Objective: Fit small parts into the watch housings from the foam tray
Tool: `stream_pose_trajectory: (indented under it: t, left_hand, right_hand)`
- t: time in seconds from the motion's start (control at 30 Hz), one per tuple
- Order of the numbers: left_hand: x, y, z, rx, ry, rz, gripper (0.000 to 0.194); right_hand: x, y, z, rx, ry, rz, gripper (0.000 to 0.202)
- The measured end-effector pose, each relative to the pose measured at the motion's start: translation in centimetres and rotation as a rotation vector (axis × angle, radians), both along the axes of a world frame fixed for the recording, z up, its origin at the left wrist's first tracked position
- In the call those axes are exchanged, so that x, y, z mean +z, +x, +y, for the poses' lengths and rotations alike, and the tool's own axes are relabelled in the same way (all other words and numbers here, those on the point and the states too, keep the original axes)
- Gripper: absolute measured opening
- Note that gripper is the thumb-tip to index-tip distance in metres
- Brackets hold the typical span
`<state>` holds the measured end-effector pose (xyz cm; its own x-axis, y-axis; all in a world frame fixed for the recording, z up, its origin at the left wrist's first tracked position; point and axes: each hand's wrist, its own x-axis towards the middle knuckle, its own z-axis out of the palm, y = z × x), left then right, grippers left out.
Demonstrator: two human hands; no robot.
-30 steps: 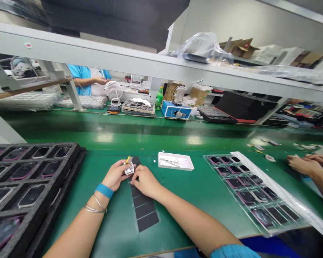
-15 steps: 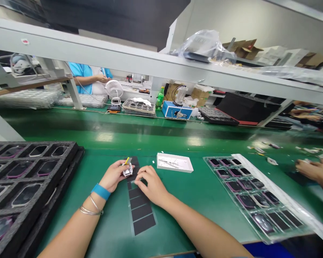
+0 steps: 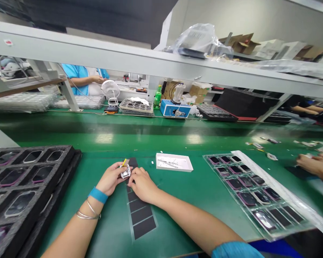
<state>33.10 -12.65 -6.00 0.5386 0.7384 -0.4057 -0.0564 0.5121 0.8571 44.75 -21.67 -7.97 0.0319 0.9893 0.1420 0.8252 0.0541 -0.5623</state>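
My left hand [image 3: 109, 180] is closed around a small white-and-silver watch case [image 3: 126, 172], with a yellow flex strip [image 3: 124, 162] sticking up from it. Close beside the case, my right hand [image 3: 143, 185] has its thumb and fingers pinched together. Whatever lies between those fingertips is too small or hidden to make out. Beneath both hands runs a clear-edged sheet of black rectangular pieces [image 3: 144, 216], its middle partly covered by my right hand. A shallow white box [image 3: 174, 168] with tweezers [image 3: 168, 162] and tiny bits inside sits beyond my right hand.
On the left stands a stacked black foam tray [image 3: 66, 172] of watch parts. A clear plastic tray [image 3: 233, 206] of dark watch faces lies at right, beside a long white strip [image 3: 280, 193]. Another person's hands [image 3: 310, 165] work at far right. A shelf beam [image 3: 140, 59] crosses overhead.
My right hand has moved left and slightly up, from over the black sheet to right against the watch case. My left hand still holds the case. The view has shifted slightly.
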Motion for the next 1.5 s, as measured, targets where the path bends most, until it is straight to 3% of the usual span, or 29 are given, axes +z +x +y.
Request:
stream_pose_trajectory:
  t: [0.13, 0.27, 0.37, 0.6, 0.8, 0.97, 1.3, 1.5]
  left_hand:
    - [0.1, 0.0, -0.1, 0.006, -0.002, -0.002, 0.016]
    - [0.3, 0.0, -0.4, 0.021, 0.02, 0.001, 0.021]
    - [0.8, 0.3, -1.3, 0.023, 0.056, 0.018, 0.029]
    - [1.2, 1.2, -4.2, -0.172, 0.072, 0.03, 0.038]
    - [1.5, 1.4, -4.8, -0.187, 0.053, 0.059, 0.038]
    - [1.5, 1.5, -4.7, -0.199, 0.072, 0.082, 0.037]
    - [1.0, 1.5, -4.6, -0.205, 0.08, 0.081, 0.041]
    - [0.8, 1.5, -4.6, -0.188, 0.077, 0.057, 0.041]
  right_hand:
    - [0.5, 0.2, -1.7, 0.085, 0.064, 0.059, 0.009]
    - [1.8, 0.9, -3.8, 0.166, 0.318, 0.143, 0.005]
    - [2.6, 1.9, -4.3, 0.118, 0.485, 0.268, 0.005]
    - [2.1, 3.2, -3.5, -0.126, 0.262, 0.671, 0.009]
    - [2.0, 3.3, -3.6, -0.104, 0.215, 0.827, 0.019]
    - [2.1, 3.5, -3.7, -0.012, 0.166, 0.775, 0.024]
    - [2.1, 3.3, -3.7, -0.019, 0.187, 0.73, 0.021]
    - [1.9, 3.0, -3.7, -0.02, 0.285, 0.452, 0.02]
